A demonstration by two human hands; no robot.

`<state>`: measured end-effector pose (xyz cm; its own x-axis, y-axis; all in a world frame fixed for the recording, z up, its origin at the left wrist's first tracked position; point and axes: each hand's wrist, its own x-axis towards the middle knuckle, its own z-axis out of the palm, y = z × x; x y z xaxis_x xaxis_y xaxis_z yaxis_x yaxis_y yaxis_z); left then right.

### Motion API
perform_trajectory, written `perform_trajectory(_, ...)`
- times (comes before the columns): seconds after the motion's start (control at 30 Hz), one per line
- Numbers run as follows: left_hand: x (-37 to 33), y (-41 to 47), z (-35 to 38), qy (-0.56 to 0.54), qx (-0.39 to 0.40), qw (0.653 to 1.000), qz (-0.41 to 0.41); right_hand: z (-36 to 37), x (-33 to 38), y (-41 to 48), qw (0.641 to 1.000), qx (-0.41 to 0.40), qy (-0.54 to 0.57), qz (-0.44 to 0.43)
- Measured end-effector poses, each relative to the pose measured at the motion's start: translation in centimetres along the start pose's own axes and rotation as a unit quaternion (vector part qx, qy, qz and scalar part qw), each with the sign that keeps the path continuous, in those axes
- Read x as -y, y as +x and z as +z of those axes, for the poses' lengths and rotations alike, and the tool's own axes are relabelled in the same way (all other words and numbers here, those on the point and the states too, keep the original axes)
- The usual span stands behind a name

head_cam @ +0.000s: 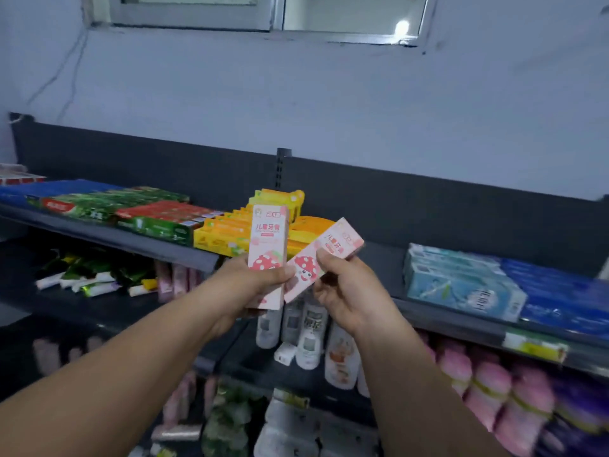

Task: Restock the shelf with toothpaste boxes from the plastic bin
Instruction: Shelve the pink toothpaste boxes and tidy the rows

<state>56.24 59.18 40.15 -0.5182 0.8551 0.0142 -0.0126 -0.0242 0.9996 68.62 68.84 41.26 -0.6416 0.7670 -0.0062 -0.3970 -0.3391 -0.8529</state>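
Presently, both hands are up in front of the top shelf [379,258], each holding one pink toothpaste box. My left hand [250,285] curls its fingers round the lower half of the upright pink box [268,245], whose long axis stands nearly vertical, printed face toward me. My right hand [346,298] pinches the tilted pink box [329,252] between thumb and fingers near its middle; its long axis slopes up and to the right, and its lower end appears to touch or overlap the upright box between my hands.

The bare stretch of shelf lies beyond the hands and to the right, between the yellow boxes [227,235] and the pale blue boxes [461,285]. My right hand is the nearer of the two to that gap, and its box already leans toward it, so I judge it should go in first, turned to lie flat as its neighbours do. The plastic bin is out of view.
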Motion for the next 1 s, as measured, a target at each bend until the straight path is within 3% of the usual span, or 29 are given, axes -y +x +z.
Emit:
perform_trajectory(0.13,0.1,3.9,6.5,0.004,0.012,1.000,0.025,-4.9,4.0,2.5,0.993,-0.018,-0.112,-0.032)
perform_trajectory(0.33,-1.0,9.0,11.7,0.055,-0.037,0.994,0.081,-10.0,8.5,6.9,0.937,-0.094,-0.313,-0.121)
perform_trajectory(0.57,-0.1,13.8,14.2,0.112,-0.067,0.986,0.103,-12.1,8.4,9.2,0.937,-0.078,-0.320,-0.114)
perform_trajectory(0.87,1.6,16.9,14.3,0.253,-0.005,0.966,0.057,-12.6,7.6,11.2,0.916,-0.100,-0.383,-0.069)
perform_trajectory(1.0,0.5,16.5,14.1,0.198,0.025,0.979,0.043,-12.4,8.3,10.9,0.922,-0.110,-0.368,-0.053)
